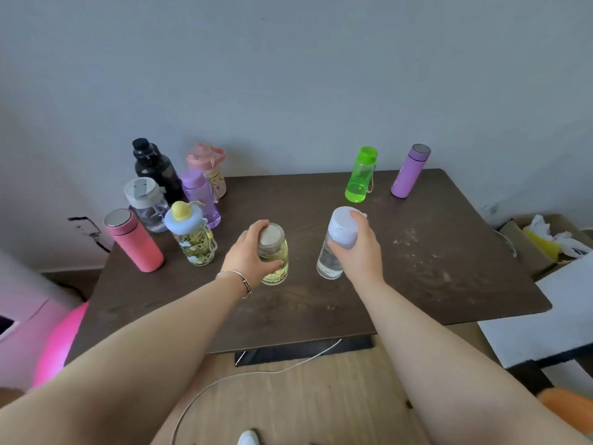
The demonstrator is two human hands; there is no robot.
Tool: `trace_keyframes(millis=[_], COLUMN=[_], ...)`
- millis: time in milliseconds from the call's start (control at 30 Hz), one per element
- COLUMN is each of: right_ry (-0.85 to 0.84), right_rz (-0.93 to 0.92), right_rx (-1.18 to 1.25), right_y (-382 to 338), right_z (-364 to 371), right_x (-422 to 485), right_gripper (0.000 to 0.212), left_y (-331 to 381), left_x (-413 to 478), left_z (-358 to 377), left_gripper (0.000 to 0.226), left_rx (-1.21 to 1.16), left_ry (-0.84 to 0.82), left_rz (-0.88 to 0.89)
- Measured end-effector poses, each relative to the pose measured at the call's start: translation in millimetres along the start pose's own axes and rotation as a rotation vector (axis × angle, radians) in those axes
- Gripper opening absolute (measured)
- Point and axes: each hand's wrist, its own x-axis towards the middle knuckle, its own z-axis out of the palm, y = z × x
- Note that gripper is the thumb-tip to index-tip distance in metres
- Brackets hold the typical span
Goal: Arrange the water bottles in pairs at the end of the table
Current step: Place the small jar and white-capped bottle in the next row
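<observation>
yellow bottle (276, 258) gripped by left hand (248, 255), clear bottle (333, 252) gripped by right hand (359, 248), both mid-table (417, 268).

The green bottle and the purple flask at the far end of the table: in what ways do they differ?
The green bottle is see-through plastic, while the purple flask is opaque and matte. The green bottle has a green cap and a cord loop at its side; the purple flask has a silver-topped lid and no cord that I can see. Both stand upright and apart near the far edge of the table, with no hand on either.
</observation>
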Motion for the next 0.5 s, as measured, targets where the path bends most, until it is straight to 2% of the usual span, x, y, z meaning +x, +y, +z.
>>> trace_keyframes(millis=[300,500], right_ry=[-0.216,-0.323], right_rz=[-0.135,-0.182], right_rx=[0.042,0.042], right_y=[-28,-64], right_z=[52,102], right_x=[-25,-52], right_gripper=[0.076,0.078], left_y=[-50,-99], left_x=[-69,-100], left_z=[-50,-94], left_gripper=[0.085,0.082], left_rx=[0.058,0.062], left_ry=[0.195,0.267], left_rz=[-0.187,-0.261])
